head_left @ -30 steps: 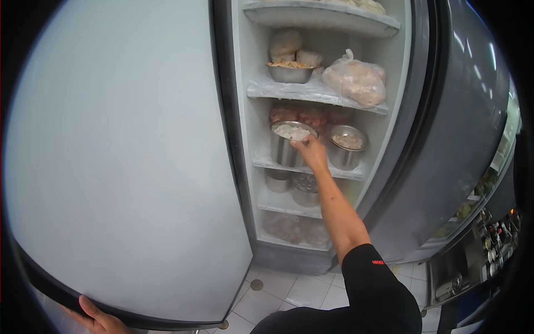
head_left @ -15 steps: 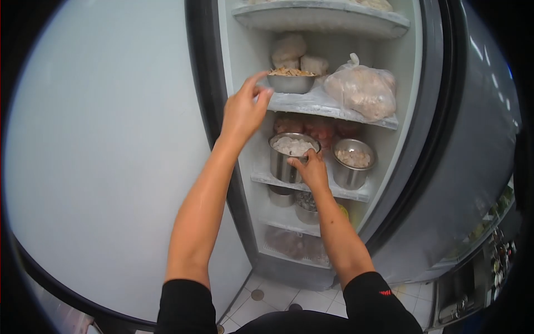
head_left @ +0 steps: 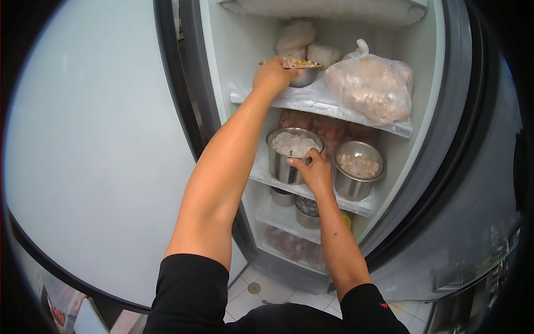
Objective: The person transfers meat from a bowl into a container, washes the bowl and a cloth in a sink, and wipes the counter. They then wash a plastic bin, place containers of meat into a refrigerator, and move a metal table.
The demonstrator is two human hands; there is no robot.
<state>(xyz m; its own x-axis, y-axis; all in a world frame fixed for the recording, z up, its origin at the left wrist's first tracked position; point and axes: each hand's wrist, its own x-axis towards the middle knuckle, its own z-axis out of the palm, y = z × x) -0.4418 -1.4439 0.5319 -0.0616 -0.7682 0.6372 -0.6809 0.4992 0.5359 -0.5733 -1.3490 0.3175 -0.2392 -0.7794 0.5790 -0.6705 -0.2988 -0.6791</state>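
On the upper shelf, my left hand [head_left: 273,77] grips the rim of a metal bowl [head_left: 305,78] heaped with brownish-yellow pieces; the thumb shows outside, and some fingers are hidden. Lower down, my right hand [head_left: 314,167] pinches the near right rim of a metal pot [head_left: 283,165] filled with white, icy chunks. That pot stands upright at the shelf's left. A second metal pot [head_left: 354,185], holding pale pinkish pieces, stands close to the right of my right hand. Behind the bowl sit whitish wrapped bundles [head_left: 296,36].
A large knotted plastic bag [head_left: 371,86] fills the upper shelf's right side. Reddish bags lie behind the pots. Smaller metal containers [head_left: 307,214] stand one shelf below. The freezer's white door [head_left: 89,139] stands open at left, and frost coats the shelf edges [head_left: 322,106].
My left hand has moved up and right from beside the bowl and taken hold of its rim. The right hand stays on the pot. The view has shifted closer to the shelves.
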